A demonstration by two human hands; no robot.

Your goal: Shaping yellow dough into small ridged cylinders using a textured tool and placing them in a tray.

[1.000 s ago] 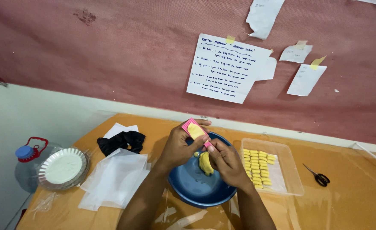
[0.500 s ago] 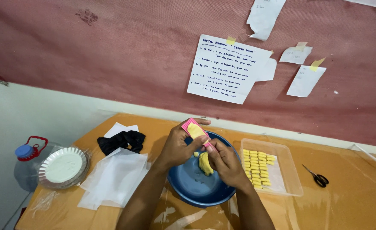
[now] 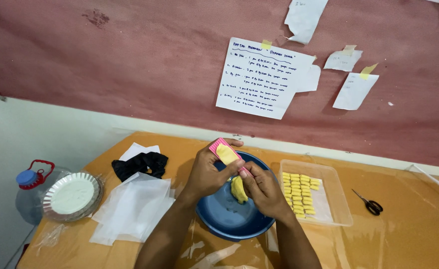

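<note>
Overhead, the left hand grips a pink ridged mould tilted above the blue bowl so yellow dough stays over it, while the right hand pinches a dough lump beside a clear tray of finished pieces on the tabletop.

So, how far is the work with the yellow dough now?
Done: rows of small yellow pieces already lie in the clear tray, covering its left part. In hand: the left hand holds a pink ridged board with dough on it, over the blue bowl, while the right hand holds a dough lump. Left: that lump, and the tray's right part is unfilled.
</note>
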